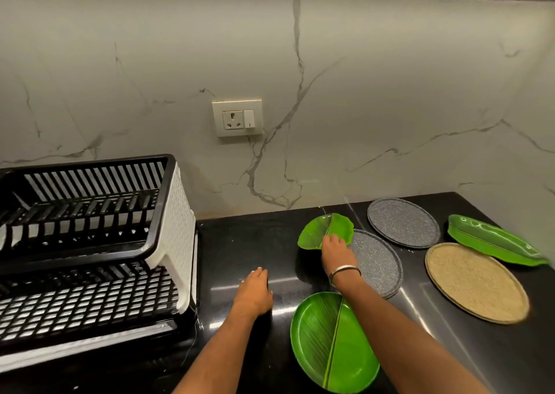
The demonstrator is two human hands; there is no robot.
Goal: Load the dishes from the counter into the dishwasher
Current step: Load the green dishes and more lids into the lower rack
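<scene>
Between rack (90, 243) and plates, left hand (253, 288) flat on counter (270, 243); right hand (336, 251) grip pinching leaf plate (318, 231) rim.

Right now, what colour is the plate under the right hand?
Green, with a leaf-vein pattern; the plate and right hand show only in the head view.

Right of the dish rack (90, 243) I count three green leaf plates (326, 231), two speckled grey plates (402, 222), one tan woven plate (477, 282), two hands (253, 291).
</scene>
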